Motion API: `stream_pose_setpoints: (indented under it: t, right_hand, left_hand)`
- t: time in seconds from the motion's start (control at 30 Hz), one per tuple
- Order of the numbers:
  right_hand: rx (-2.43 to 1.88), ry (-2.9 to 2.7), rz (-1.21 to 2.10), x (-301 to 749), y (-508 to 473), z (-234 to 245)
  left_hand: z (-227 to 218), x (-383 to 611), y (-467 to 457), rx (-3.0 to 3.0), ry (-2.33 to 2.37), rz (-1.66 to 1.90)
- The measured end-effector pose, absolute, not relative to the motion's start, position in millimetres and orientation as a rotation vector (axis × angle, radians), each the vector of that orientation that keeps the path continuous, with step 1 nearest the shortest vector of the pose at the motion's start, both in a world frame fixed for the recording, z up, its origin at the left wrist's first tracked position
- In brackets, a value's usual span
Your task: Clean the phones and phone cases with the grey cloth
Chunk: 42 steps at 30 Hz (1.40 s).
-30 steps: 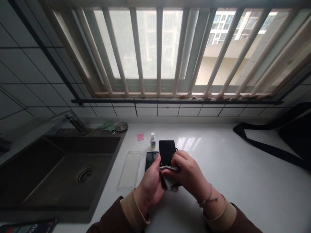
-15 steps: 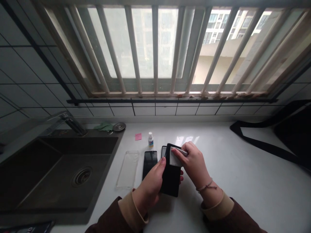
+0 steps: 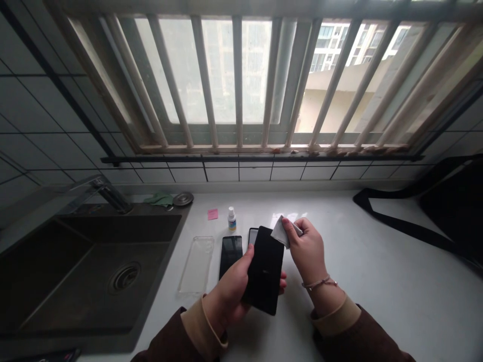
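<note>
My left hand (image 3: 236, 284) is wrapped round a black smartphone (image 3: 266, 271), its thumb on the near left edge and fingertips showing at the right edge. The dark face of the phone points up at me. Between thumb and fingers, my right hand (image 3: 307, 246) pinches a light grey cleaning cloth (image 3: 281, 232), whose loose corner hangs at the phone's top right corner. A second black phone (image 3: 231, 251) lies on the counter, partly covered by my left hand. Behind the held phone, a dark-rimmed flat item (image 3: 252, 234) is mostly hidden.
A clear phone case (image 3: 196, 265), a pink sticky note (image 3: 213, 214) and a small white-capped bottle (image 3: 231, 220) are on the white counter (image 3: 358, 281). The sink (image 3: 90, 271) is at the left, with a green cloth (image 3: 158, 198) behind it. A black strap (image 3: 400, 226) lies at the right.
My right hand has moved the cloth from the phone's upper face to its top right corner, uncovering the screen. My left hand still holds the phone, now slightly lower.
</note>
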State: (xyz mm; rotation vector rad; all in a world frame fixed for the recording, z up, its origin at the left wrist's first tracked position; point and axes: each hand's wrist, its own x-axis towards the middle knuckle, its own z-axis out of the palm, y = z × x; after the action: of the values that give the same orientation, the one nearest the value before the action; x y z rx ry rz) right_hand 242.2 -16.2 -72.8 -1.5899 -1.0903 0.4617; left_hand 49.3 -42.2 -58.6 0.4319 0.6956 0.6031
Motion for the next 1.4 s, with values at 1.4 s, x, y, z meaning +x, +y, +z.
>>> stream_pose_setpoints:
  t: [1.4]
  right_hand:
    - [-1.201, -1.016, 1.015, 230.8, -23.7, -72.9]
  left_hand:
    - [-56.5, 43.2, -40.8, 0.662, 0.650, 0.765]
